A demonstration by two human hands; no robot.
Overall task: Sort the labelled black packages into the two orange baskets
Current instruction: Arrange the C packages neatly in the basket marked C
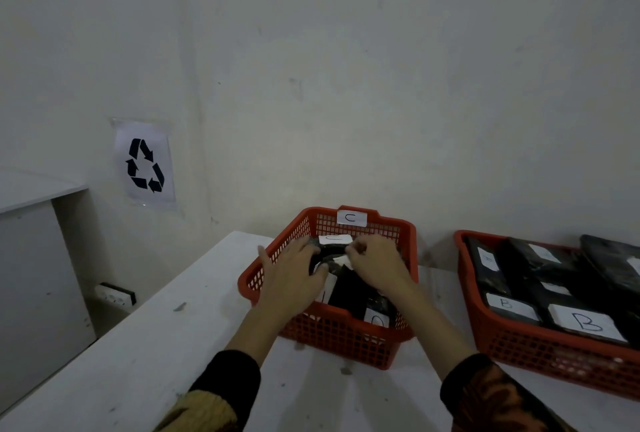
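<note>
An orange basket with a white "C" label on its back rim stands at the middle of the white table. Several black packages with white labels lie in it, one near the front. Both of my hands reach into this basket. My left hand and my right hand grip the two ends of a black package with a white "C" label, held near the basket's back wall. A second orange basket at the right holds black packages labelled "B".
The white table stands against a pale wall. A recycling sign hangs on the wall at left. A power strip lies on the floor beside a grey cabinet at the far left.
</note>
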